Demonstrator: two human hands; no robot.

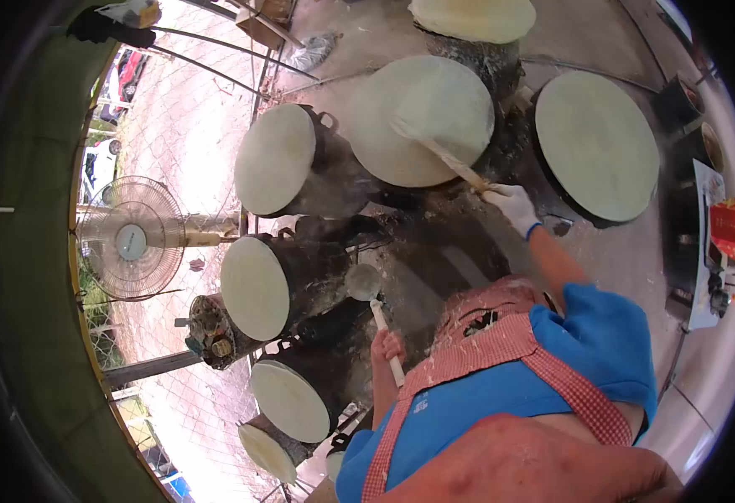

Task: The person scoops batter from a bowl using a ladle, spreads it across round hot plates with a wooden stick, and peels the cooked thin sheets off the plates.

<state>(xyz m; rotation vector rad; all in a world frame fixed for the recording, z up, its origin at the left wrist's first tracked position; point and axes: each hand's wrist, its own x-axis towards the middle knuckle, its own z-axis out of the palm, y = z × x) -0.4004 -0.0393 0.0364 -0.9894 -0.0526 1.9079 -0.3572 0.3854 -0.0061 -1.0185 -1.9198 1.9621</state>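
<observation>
My right hand, in a white glove, is closed round the handle of a wooden spreader. The spreader's pale far end rests on a large round griddle coated with a thin pale layer of batter. My bare left hand grips the light handle of a ladle. Its round bowl hangs over the dark gap between the griddles; what it contains, if anything, I cannot make out. To the right of my right hand lies another coated griddle.
More pale-coated griddles stand around me: one at upper left, one at middle left, one at lower left and one at the far top. A standing fan is at the left by a wire fence. A white-topped table is at right.
</observation>
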